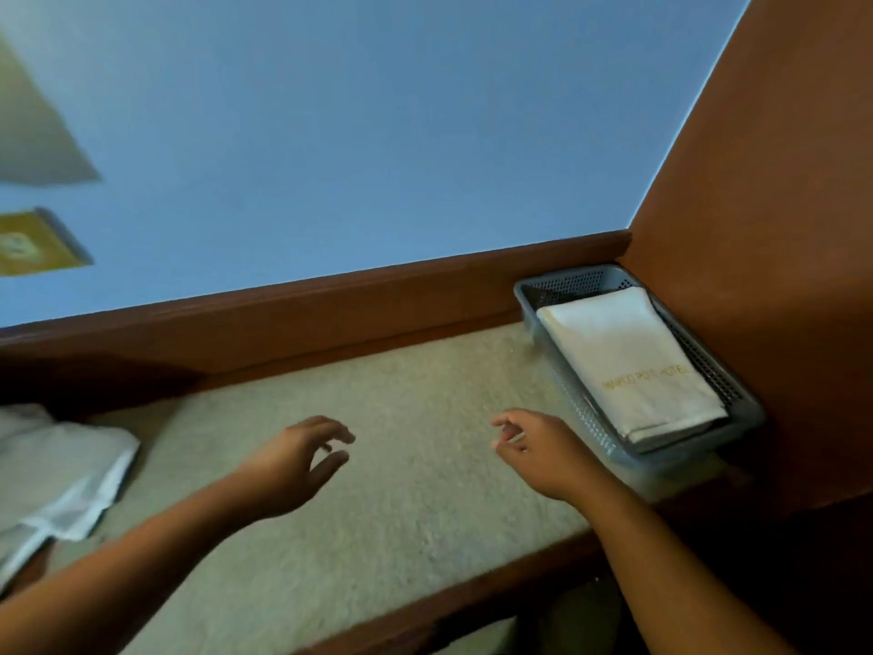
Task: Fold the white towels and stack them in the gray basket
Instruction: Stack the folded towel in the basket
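Left hand (302, 458) and right hand (538, 449) empty, fingers loosely spread above the counter (401, 512).

The loose white towels (56, 479) run off the left edge; the basket towel's (633, 366) gold lettering blurs.

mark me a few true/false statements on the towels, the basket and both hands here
1. A folded white towel lies in the gray basket. True.
2. The right hand holds a towel. False: it holds nothing, above the counter.
3. The basket stands at the counter's left end. False: it stands at the right end.
4. At the left lie unfolded white towels. True.
5. The left hand is empty. True.
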The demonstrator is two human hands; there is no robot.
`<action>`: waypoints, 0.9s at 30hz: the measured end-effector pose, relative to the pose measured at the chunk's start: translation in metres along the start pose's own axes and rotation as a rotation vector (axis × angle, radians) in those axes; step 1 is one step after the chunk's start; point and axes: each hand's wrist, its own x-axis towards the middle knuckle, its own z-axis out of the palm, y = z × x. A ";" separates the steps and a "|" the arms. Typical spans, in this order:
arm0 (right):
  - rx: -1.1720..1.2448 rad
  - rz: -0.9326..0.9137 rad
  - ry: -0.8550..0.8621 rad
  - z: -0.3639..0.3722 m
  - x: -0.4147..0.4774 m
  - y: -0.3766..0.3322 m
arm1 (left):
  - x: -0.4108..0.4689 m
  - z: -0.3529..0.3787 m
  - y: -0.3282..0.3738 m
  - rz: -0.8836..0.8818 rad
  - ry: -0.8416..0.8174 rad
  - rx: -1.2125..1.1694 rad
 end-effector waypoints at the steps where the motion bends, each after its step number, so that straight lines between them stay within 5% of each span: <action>1: -0.015 -0.024 -0.024 0.015 -0.003 -0.019 | -0.026 -0.014 -0.019 -0.006 -0.028 0.046; 4: -0.048 -0.086 -0.073 0.051 -0.013 -0.074 | -0.093 -0.049 -0.067 -0.066 -0.094 0.124; 12: -0.166 -0.355 -0.278 0.148 -0.008 -0.203 | -0.203 -0.060 -0.137 -0.419 0.315 -0.099; 16: -0.209 -0.441 -0.372 0.196 -0.002 -0.259 | -0.252 -0.049 -0.165 -0.529 0.343 -0.152; 27: -0.137 -0.451 -0.387 0.365 0.003 -0.448 | -0.400 -0.088 -0.323 -0.737 0.554 -0.340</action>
